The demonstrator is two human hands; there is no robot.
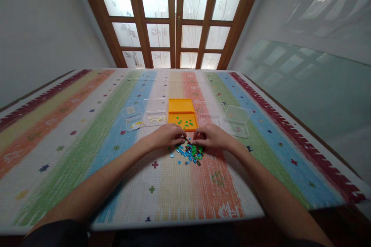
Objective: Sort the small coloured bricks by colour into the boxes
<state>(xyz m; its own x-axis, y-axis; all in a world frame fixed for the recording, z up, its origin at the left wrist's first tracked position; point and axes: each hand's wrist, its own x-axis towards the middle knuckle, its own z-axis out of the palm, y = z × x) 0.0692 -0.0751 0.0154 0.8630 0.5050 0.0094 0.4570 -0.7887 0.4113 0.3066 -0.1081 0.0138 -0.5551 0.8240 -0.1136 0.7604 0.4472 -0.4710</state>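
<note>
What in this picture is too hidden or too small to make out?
- Head view: what the left hand and right hand pinch; the fingertips cover it.
- Shapes in the pile of small pieces: too small.
- Contents of the right clear box: too faint.
- Table's near edge: hidden by forearms.

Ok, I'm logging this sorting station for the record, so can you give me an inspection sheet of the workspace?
Surface: table under a striped multicolour cloth, flat.
Job's things: pile of small coloured pieces, blue, green and dark; open orange box with green pieces in its near half.
Clutter: clear box with yellow pieces; clear box with pale pieces; clear box on the other side, contents too small to tell.
Hands: left hand and right hand at the pile's far edge, fingertips pinched together; what they hold cannot be told.
Cables: nothing seen.
Surroundings: wooden doors with frosted panes, white walls.
</note>
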